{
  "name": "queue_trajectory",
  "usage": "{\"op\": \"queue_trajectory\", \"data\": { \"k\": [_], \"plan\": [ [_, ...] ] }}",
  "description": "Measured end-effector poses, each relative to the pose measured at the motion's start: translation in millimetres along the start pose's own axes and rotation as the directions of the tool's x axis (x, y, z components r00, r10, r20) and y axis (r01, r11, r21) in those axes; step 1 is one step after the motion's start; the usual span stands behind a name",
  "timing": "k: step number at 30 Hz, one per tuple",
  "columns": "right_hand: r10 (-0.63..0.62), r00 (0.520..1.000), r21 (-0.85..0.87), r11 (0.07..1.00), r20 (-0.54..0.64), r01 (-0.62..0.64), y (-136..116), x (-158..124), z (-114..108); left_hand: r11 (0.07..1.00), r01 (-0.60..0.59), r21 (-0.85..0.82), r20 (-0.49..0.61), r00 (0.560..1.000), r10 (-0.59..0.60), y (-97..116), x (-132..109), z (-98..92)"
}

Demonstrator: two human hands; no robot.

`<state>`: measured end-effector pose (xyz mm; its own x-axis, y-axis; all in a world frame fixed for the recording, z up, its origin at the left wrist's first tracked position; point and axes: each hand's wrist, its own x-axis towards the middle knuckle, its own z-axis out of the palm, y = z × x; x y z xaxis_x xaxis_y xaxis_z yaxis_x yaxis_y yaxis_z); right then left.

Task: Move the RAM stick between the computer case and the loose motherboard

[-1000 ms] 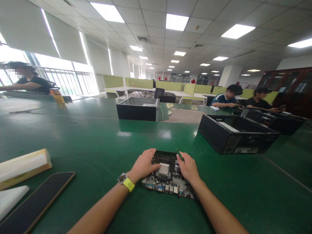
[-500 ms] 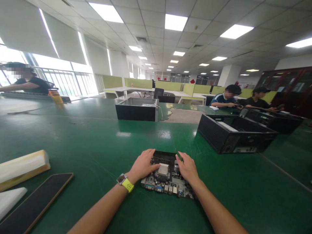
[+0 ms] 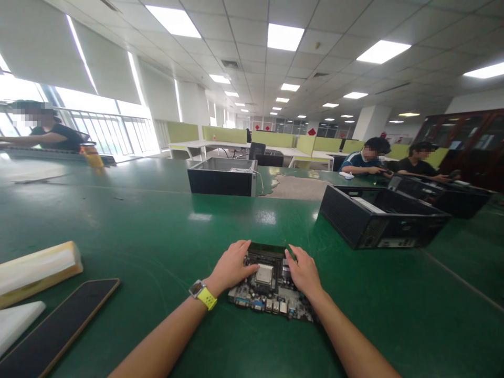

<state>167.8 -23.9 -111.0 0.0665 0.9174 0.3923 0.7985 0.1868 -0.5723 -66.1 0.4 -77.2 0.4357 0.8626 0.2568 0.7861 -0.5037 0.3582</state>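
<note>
View (image 3: 252,189) slightly turned — phone (image 3: 65,325), nearest computer case (image 3: 346,223), a touch further right than half a second ago

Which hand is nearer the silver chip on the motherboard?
Left. The left hand has its thumb by the upper left corner of the silver chip; the right hand is farther off, to its right.

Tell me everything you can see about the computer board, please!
The computer board is dark and crowded with small parts, lying about flat on the green table. A silvery square sits near its middle; blue and metal-looking ports line its near edge. A dark strip runs along the far edge. The left grip seems to touch its far left corner, the right grip its right side.
</note>
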Motion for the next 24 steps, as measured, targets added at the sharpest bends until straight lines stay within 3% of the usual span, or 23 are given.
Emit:
{"op": "queue_trajectory", "data": {
  "k": [24],
  "plan": [
    [0.015,1.0,0.006,1.0,0.001,-0.015,0.3,1.5,0.4,0.999,-0.02,-0.037,0.006,1.0,0.02,4.0,-0.7,-2.9]
  ]
}}
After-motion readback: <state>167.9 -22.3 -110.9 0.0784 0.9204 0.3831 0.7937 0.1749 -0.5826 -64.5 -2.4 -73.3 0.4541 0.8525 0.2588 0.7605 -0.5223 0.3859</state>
